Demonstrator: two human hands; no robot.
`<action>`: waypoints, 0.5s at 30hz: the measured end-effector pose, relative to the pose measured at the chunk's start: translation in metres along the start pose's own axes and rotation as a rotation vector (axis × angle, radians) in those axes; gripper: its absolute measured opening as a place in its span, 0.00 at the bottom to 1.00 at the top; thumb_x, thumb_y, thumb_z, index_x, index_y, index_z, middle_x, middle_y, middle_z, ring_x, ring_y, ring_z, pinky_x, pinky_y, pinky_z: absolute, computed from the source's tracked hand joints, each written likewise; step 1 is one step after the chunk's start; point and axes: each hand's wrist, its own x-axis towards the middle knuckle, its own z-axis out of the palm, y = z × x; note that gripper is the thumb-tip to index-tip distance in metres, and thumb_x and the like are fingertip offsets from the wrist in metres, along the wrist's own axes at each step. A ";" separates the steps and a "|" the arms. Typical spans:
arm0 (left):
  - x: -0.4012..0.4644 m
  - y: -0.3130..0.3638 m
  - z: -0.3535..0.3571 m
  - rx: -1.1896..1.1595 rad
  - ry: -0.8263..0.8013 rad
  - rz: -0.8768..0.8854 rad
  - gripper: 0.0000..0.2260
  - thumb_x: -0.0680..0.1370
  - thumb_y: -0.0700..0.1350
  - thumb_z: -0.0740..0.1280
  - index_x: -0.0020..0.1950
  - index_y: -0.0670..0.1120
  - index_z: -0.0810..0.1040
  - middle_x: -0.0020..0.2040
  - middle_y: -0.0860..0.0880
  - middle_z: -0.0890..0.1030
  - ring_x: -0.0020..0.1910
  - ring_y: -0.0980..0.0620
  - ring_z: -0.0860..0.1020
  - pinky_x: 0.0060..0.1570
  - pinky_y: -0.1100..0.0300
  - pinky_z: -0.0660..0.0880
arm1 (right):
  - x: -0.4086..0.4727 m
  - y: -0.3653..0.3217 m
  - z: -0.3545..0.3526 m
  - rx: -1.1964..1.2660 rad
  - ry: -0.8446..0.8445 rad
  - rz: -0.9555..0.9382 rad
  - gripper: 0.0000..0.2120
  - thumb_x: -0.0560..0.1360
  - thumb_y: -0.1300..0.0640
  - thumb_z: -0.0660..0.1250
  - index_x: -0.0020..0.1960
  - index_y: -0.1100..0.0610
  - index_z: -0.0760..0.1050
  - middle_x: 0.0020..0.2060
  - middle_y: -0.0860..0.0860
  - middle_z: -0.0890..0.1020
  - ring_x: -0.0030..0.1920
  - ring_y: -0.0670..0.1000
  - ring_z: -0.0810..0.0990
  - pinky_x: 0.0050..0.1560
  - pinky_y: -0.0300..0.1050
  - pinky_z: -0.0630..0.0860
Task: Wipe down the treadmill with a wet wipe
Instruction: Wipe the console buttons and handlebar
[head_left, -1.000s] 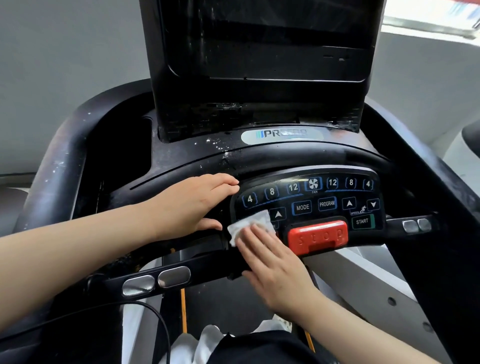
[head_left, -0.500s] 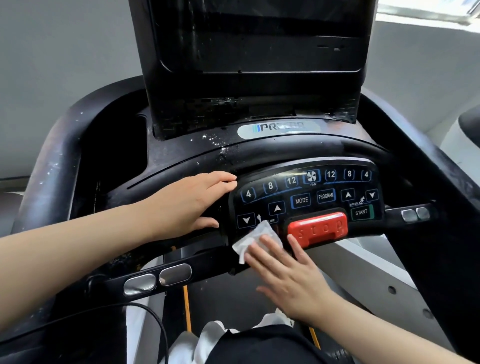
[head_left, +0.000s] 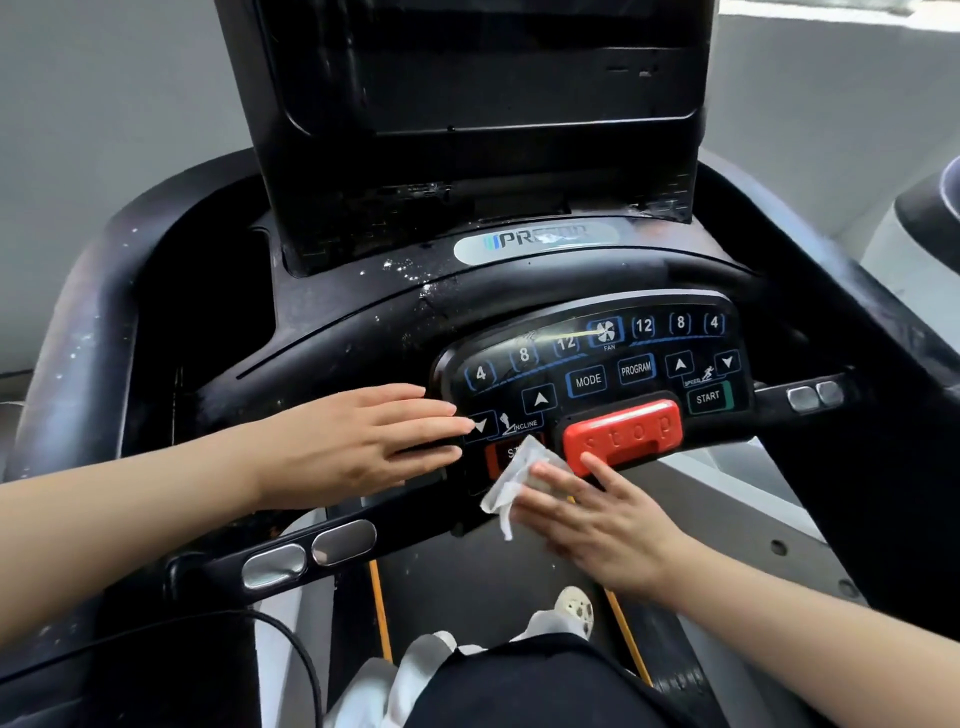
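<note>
1. Head view, writing: the treadmill carries a silver badge below the dark screen housing; its lettering begins "PRE" and the rest is washed out by glare.
2. The control panel shows keys marked 4, 8, 12 on each side of a FAN key, then MODE, PROGRAM, START, and arrow keys labelled INCLINE and SPEED. The red bar is embossed "stop". A small orange-red key beside it shows only "ST" before the wipe covers it.
3. Head view, hands: the left hand lies flat with straight fingers on the console, its fingertips touching the panel's left edge at the down-arrow key.
4. The right hand is flat, fingers extended, pressing the wet wipe against the lower edge of the panel, just left of the red bar; a loose corner of the wipe hangs below.
5. Metal grip sensors sit on the left handlebar, another pair on the right.
6. Against the frame half a second back: the wipe and right hand sit lower, the INCLINE label and the orange-red key now show, and the left fingertips reach onto the panel.
</note>
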 end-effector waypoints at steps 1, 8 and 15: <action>-0.002 0.000 0.001 0.004 -0.015 0.010 0.18 0.83 0.43 0.47 0.70 0.45 0.66 0.72 0.45 0.63 0.70 0.48 0.64 0.72 0.52 0.52 | -0.002 0.004 0.000 0.002 -0.006 0.011 0.20 0.82 0.50 0.43 0.73 0.48 0.57 0.70 0.43 0.61 0.76 0.52 0.45 0.74 0.53 0.42; -0.005 0.001 0.001 0.012 -0.124 0.044 0.21 0.83 0.43 0.41 0.70 0.46 0.67 0.71 0.46 0.69 0.69 0.49 0.65 0.72 0.52 0.52 | 0.030 -0.034 -0.007 0.081 0.041 -0.100 0.29 0.74 0.51 0.55 0.74 0.49 0.55 0.73 0.40 0.59 0.76 0.52 0.47 0.75 0.51 0.44; -0.002 -0.001 0.001 0.006 -0.123 0.045 0.23 0.82 0.42 0.40 0.69 0.46 0.69 0.69 0.46 0.72 0.67 0.48 0.66 0.70 0.52 0.56 | -0.030 0.027 0.017 -0.057 -0.027 -0.133 0.25 0.80 0.62 0.36 0.77 0.58 0.42 0.77 0.50 0.43 0.76 0.48 0.39 0.75 0.53 0.37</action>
